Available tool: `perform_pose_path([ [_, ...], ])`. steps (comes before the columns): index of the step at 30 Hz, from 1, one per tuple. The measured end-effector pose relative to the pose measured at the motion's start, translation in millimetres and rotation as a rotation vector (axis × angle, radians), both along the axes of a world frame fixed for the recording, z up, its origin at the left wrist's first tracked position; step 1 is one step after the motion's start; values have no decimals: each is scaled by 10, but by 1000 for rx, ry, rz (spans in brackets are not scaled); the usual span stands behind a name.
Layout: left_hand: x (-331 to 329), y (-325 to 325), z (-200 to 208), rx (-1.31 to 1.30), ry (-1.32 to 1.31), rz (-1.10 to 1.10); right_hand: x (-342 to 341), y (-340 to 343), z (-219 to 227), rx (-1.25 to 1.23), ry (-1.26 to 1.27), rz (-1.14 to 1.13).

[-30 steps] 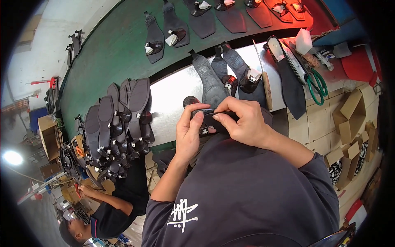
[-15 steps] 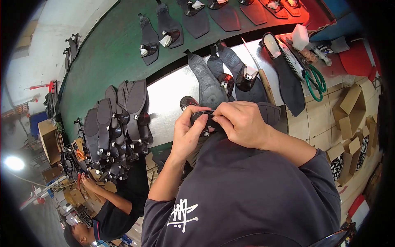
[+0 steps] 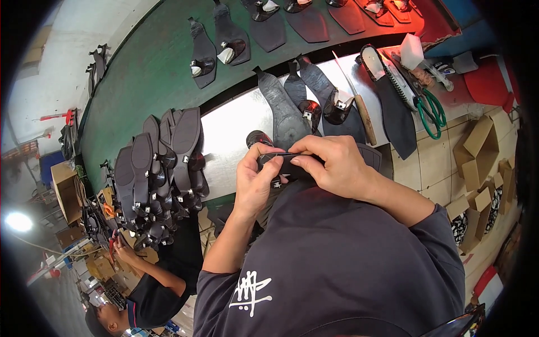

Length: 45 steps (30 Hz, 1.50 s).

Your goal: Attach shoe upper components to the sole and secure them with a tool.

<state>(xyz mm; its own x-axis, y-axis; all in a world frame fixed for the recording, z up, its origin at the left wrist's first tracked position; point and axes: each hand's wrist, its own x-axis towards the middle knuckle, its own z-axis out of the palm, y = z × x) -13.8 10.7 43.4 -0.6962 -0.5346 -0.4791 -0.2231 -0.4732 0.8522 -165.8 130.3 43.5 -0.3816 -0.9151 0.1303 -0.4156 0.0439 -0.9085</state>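
Close in front of my body, both hands grip a black shoe sole (image 3: pixel 287 167). My left hand (image 3: pixel 255 177) pinches its edge between thumb and curled fingers. On the same edge, my right hand (image 3: pixel 336 168) presses thumb and forefinger together. The sole's broader end (image 3: pixel 369 158) shows beyond the right hand. Just past my fingers, a grey-black sole piece (image 3: pixel 287 121) lies on the metal worktop (image 3: pixel 224 143), beside glossy dark brown heels (image 3: pixel 337 108) with pale wrapping. A small dark glossy piece (image 3: pixel 259 139) sits near my left fingertips.
Stacked black soles with heels (image 3: pixel 160 174) stand at the left. An awl (image 3: pixel 362 109), green-handled scissors (image 3: pixel 431 115) and a white block (image 3: pixel 411 51) lie at the right. More soles line the green conveyor (image 3: pixel 151 67). Open cartons (image 3: pixel 477 149) stand right; a co-worker (image 3: pixel 154 292) is lower left.
My right hand has shifted slightly along the sole's edge, its fingers straightening a little. The sole has tilted slightly. The co-worker's hand has moved a little.
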Motion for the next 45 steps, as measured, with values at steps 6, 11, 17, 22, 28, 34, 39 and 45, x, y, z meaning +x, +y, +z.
perform_pose_path([
  [6, -35, 76, 181, -278, 203, -40, -247, -63, 243, 113, -433, 149],
  [11, -93, -4, 247, -295, 351, 48, -411, -154, 461, -320, 159, 112],
  [17, 97, -359, -211, 237, 284, 621, -907, 6, 174, -222, 317, -545],
  [22, 331, -344, -450, 371, 370, 493, -933, 171, -343, 300, 435, -431],
  [28, 208, -343, -148, 480, 286, 448, -941, -21, -384, 442, 531, -435],
  [34, -16, -356, -35, 444, 322, 437, -947, 82, -186, 82, 352, -485],
  [39, -145, -256, -13, 664, 347, 508, -276, 99, 287, 27, -314, 107],
  [45, -223, -110, 21, 799, 409, 385, 101, 47, 222, 47, -612, 234],
])
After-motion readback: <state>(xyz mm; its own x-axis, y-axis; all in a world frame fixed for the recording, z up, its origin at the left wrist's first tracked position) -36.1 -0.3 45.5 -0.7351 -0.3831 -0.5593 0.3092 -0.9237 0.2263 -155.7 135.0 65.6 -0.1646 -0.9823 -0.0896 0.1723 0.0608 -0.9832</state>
